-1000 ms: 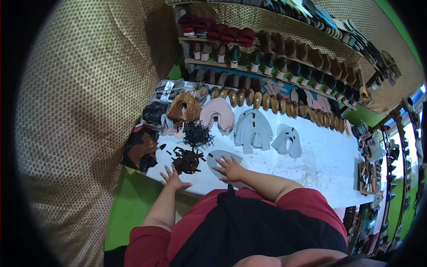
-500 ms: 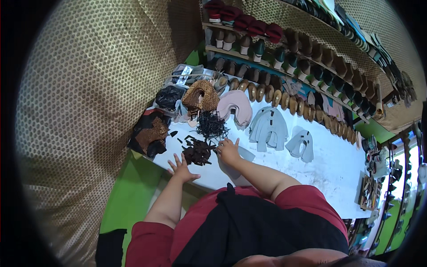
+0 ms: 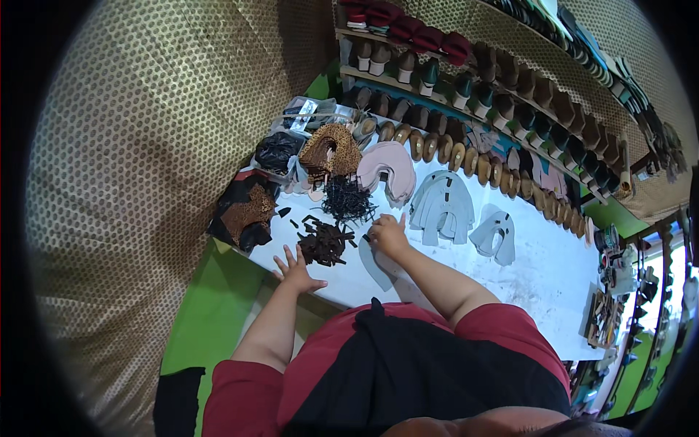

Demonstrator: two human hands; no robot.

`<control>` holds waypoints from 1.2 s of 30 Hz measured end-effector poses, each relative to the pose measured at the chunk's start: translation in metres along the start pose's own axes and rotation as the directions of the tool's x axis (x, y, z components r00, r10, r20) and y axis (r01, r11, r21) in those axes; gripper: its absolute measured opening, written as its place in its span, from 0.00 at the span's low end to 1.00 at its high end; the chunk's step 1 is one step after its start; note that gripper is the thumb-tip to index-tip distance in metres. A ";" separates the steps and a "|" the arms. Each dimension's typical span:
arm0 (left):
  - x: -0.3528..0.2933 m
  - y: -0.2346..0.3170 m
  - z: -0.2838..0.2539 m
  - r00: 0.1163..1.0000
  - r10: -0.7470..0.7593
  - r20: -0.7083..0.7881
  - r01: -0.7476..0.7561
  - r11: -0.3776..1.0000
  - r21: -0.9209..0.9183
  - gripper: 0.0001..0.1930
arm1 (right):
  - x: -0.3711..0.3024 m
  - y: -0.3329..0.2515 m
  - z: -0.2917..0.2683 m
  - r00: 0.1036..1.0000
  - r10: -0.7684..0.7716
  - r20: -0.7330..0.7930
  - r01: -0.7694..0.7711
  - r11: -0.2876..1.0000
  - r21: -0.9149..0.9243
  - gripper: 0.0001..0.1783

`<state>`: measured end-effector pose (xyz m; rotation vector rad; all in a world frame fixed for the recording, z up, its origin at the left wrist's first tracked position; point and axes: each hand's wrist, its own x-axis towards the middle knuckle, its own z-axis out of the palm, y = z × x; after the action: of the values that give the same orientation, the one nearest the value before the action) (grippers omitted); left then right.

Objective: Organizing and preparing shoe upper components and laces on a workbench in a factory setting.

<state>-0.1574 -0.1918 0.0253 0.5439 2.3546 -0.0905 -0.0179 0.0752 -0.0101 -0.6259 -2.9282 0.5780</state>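
Observation:
My left hand (image 3: 297, 269) rests flat on the near edge of the white table (image 3: 553, 269), fingers spread, holding nothing. Just beyond it lies a heap of small dark brown strips (image 3: 322, 242). My right hand (image 3: 388, 235) presses down on a grey cut shoe-upper piece (image 3: 377, 264) lying on the table, next to the brown strips and below a tangle of thin black straps (image 3: 346, 199). Whether its fingers pinch anything small is hidden.
Stacks of grey upper pieces (image 3: 442, 205) (image 3: 495, 234) and a pink stack (image 3: 388, 169) lie farther back, with a woven brown piece (image 3: 329, 148) and black bags (image 3: 245, 211) at left. Shoe lasts and heeled shoes (image 3: 466, 87) fill shelves behind. Tools (image 3: 601, 320) sit at right.
The view has shifted, so everything sits lower and closer. My right hand has slid up and left along the grey piece toward the strips. My left hand stays flat at the table edge.

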 end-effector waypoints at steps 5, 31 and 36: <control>0.002 0.001 0.000 1.000 -0.002 0.007 0.002 1.000 0.014 0.82 | -0.012 -0.035 0.019 0.971 -0.234 0.045 0.233 0.972 0.033 0.06; 0.000 0.000 0.000 1.000 0.022 0.006 -0.022 1.000 -0.005 0.81 | -0.026 -0.088 0.038 0.976 -0.205 0.078 0.206 0.979 -0.005 0.06; -0.004 0.003 -0.003 1.000 0.020 0.008 -0.020 1.000 0.002 0.79 | -0.029 -0.088 0.055 0.970 -0.240 -0.038 0.239 0.971 -0.028 0.06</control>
<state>-0.1555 -0.1898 0.0309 0.5667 2.3415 -0.0863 -0.0342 -0.0302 -0.0275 -0.2748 -2.9150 0.4981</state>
